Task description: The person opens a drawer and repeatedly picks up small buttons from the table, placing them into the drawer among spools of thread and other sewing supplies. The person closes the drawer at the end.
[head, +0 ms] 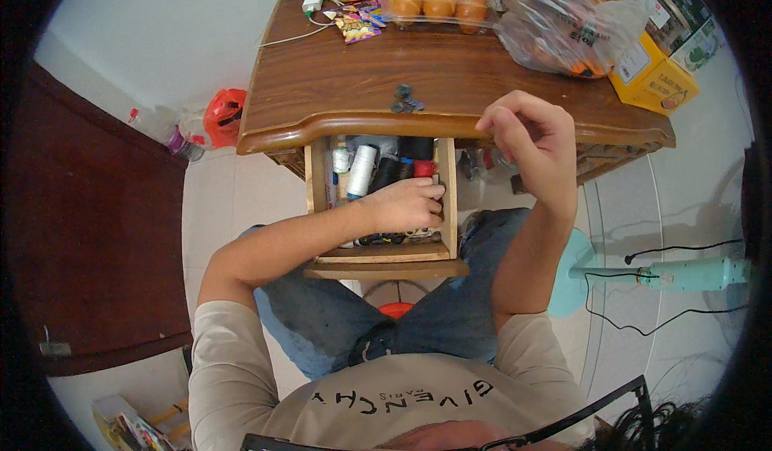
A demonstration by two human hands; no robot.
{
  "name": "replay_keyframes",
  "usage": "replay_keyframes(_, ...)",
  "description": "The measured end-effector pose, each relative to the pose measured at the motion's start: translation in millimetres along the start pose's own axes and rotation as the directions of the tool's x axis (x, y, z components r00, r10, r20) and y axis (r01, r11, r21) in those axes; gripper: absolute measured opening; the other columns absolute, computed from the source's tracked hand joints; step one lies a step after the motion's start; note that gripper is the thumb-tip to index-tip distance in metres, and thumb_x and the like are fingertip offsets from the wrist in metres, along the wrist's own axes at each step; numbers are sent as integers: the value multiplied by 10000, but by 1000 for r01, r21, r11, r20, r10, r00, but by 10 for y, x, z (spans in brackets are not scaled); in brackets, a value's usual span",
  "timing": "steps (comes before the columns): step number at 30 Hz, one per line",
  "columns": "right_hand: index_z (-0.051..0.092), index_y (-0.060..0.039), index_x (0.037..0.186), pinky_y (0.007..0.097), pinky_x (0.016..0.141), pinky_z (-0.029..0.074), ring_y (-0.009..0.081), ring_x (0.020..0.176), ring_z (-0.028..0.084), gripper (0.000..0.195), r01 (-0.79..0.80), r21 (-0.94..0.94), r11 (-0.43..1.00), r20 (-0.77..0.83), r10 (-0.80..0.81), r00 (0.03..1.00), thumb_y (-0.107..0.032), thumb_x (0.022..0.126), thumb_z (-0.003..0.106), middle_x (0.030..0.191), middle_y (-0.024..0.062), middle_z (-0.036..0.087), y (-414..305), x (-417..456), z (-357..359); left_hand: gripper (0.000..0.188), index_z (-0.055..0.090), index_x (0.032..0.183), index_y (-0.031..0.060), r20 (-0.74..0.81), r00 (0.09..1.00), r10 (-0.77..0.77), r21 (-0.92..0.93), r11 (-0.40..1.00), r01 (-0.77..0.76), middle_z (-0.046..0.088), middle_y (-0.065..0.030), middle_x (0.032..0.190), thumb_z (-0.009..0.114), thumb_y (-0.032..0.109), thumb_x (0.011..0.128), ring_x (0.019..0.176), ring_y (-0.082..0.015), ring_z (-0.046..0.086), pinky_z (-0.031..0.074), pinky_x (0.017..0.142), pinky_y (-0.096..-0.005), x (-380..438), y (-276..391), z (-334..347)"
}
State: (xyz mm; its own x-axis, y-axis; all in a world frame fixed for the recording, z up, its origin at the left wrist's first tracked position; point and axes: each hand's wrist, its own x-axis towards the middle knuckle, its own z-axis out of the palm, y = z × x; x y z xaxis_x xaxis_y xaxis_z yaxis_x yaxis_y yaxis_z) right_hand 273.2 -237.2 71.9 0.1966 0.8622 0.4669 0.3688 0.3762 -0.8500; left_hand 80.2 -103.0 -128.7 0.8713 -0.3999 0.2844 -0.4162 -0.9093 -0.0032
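My left hand (411, 201) reaches into an open wooden drawer (386, 252), its curled fingers at the right wall; whether they hold anything is hidden. Around it in the drawer lie a large white thread spool (361, 170), a smaller white spool (341, 160), black spools (386, 172) and a red spool (424, 168). My right hand (534, 140) is raised over the front edge of the brown wooden table (452, 65), thumb and forefinger bent together; no object shows between them. Several small dark round pieces (403, 99) lie in a cluster on the tabletop, left of this hand.
At the table's back are a charger (312, 2), snack packets (357, 28), a clear box of orange fruit (436, 2), a filled plastic bag (567, 23) and a yellow box (654, 74). A turquoise fan (681, 274) lies across the right side; bags and bottles (187, 126) stand left.
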Motion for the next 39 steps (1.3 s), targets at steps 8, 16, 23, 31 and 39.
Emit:
replay_keyframes(8,795,20,977,239,667,492,31,765,641,209,-24,-43,999,-10,24,1000,-111,1111,703,863,-5,777,-10,-21,-60,129,846,921,218,99,995,-25,-8,1000,26,781,85,1002,737,255,864,1201,-212,613,502,1036,-367,28,2,119)
replay_keyframes(16,797,21,988,245,686,510,37,788,655,207,-31,-66,997,-10,31,999,-116,1112,704,889,7,790,3,-18,-72,101,833,875,182,83,996,-20,49,999,16,776,63,967,754,242,854,1174,-216,619,493,1044,-372,28,44,116)
replay_keyframes(23,802,23,989,244,679,496,29,775,627,203,-54,-104,993,-30,51,998,-112,1108,706,868,-6,762,29,-8,-52,80,806,985,152,39,967,-251,-624,750,220,778,-1,1017,863,205,964,1077,-266,648,483,991,-444,-142,-116,-290)
replay_keyframes(31,790,32,993,260,723,513,50,811,637,209,-87,-139,986,-27,84,996,-111,1115,698,894,8,758,80,24,-20,128,802,1035,70,202,800,-565,-687,500,527,781,-90,1029,884,149,976,980,-262,745,585,878,-427,-847,-21,-1009)
replay_keyframes(39,783,43,998,265,775,551,65,859,675,204,-6,-80,997,45,10,999,-97,1122,699,920,24,777,67,88,175,118,817,929,135,173,839,-516,-205,814,543,740,-54,976,888,210,873,1036,-315,690,586,958,-491,-1031,352,-633)
